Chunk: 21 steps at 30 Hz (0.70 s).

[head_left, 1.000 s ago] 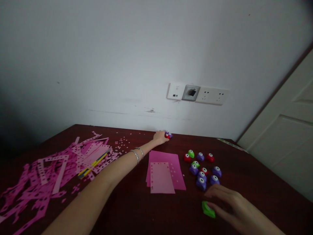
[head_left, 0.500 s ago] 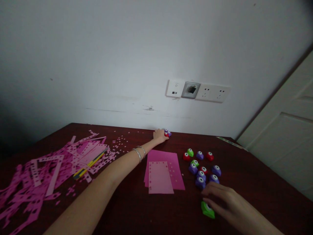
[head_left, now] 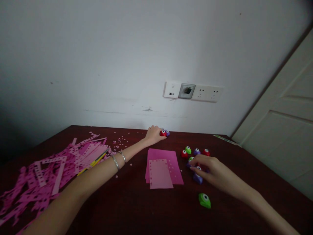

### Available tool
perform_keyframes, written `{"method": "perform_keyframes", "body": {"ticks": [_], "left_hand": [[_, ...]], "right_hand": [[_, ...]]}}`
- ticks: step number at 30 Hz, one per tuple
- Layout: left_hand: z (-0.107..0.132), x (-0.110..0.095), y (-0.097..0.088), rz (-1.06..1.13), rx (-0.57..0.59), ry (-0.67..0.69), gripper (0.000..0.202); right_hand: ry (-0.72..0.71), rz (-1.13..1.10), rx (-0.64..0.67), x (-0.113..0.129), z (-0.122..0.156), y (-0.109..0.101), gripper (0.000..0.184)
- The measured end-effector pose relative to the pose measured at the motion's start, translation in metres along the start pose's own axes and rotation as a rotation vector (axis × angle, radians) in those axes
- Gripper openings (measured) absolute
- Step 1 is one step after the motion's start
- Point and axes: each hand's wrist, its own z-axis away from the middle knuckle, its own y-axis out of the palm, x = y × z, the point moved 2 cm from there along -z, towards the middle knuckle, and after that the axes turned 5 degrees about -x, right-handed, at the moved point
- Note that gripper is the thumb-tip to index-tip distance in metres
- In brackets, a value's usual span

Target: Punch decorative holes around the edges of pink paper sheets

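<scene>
My left hand [head_left: 153, 134] reaches to the back of the table by the wall, fingers apart beside a red craft punch [head_left: 163, 133]. Purple craft punches [head_left: 167, 133] stand right behind that one. Over the group on the right hovers my right hand [head_left: 207, 166], thumb and forefinger parted around a purple punch that they mostly hide. Another purple punch [head_left: 198, 178] is below the thumb. Around the hand stand a green punch [head_left: 187, 150], a red punch [head_left: 184, 154] and another red punch [head_left: 206, 152]. A separate green punch [head_left: 204, 200] lies nearer to me.
Pink paper sheets [head_left: 160, 178] lie in the middle of the dark table. Punched paper strips [head_left: 56, 166] and a yellow cutter [head_left: 94, 162] cover the left side, with tiny paper cut-outs [head_left: 119, 142] scattered beyond. A ruler-like strip [head_left: 226, 140] lies at the back right.
My right hand has moved forward from beside the near green punch to the purple punches. My left hand has drawn slightly left, uncovering more of the red punch.
</scene>
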Motion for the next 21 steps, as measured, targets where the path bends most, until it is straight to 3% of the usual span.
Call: {"method": "perform_keyframes", "body": {"ticks": [5, 9, 14, 21], "left_hand": [[0.038, -0.011, -0.036, 0.102, -0.06, 0.119, 0.039], [0.073, -0.022, -0.053, 0.158, -0.043, 0.133, 0.035], [0.103, -0.029, -0.052, 0.154, 0.008, 0.147, 0.035], [0.114, -0.038, -0.043, 0.122, 0.013, 0.197, 0.036]], "right_hand": [[-0.059, 0.017, -0.073, 0.021, -0.02, -0.007, 0.019], [-0.096, 0.007, -0.121, 0.035, -0.026, -0.004, 0.019], [-0.074, -0.042, -0.148, 0.037, -0.027, 0.014, 0.018], [0.004, -0.106, -0.15, 0.032, -0.036, 0.042, 0.019]]}}
